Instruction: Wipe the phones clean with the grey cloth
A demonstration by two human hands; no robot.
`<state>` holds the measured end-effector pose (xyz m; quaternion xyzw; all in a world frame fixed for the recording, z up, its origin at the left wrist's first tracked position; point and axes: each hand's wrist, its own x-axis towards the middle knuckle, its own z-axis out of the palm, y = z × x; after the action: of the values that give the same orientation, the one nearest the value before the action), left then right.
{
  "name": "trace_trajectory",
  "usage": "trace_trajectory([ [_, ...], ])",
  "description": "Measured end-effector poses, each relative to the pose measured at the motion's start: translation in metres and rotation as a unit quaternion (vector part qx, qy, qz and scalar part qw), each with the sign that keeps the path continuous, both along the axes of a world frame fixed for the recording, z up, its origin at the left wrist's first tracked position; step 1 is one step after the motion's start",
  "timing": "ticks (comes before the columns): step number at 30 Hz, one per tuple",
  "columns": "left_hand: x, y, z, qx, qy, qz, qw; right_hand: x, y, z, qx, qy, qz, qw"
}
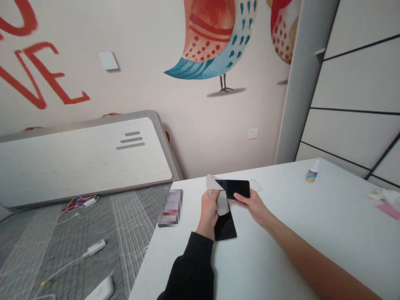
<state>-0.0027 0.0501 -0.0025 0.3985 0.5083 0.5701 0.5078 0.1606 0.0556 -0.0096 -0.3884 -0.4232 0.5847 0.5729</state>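
Note:
My right hand [254, 206] grips the right end of a black smartphone [236, 188], thumb on its dark face, and holds it above the table. My left hand [208, 212] is closed on a light grey cloth [222, 204]. The cloth wraps over the phone's left end, and part of it hangs below my thumb. Directly under my hands a second black, flat device [225, 228] lies on the white table [262, 258], partly covered by the cloth and my left hand.
A small bottle [311, 171] with a white top stands at the far right of the table. White crumpled material [384, 196] and a pink piece [388, 211] lie at the right edge. A blurred flat item [171, 208] sits on the left. Beside the table, a bed [87, 225] holds white cables.

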Motion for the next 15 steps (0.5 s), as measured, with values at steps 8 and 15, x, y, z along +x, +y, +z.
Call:
trace_trajectory([
  [8, -0.006, -0.002, 0.009, 0.023, -0.07, 0.033, 0.997, -0.002, -0.016, -0.002, -0.018, -0.024, 0.138, 0.99],
  [15, -0.005, 0.001, 0.008, 0.03, -0.12, 0.053, 0.991, 0.01, -0.004, -0.003, -0.024, -0.054, 0.13, 0.99],
])
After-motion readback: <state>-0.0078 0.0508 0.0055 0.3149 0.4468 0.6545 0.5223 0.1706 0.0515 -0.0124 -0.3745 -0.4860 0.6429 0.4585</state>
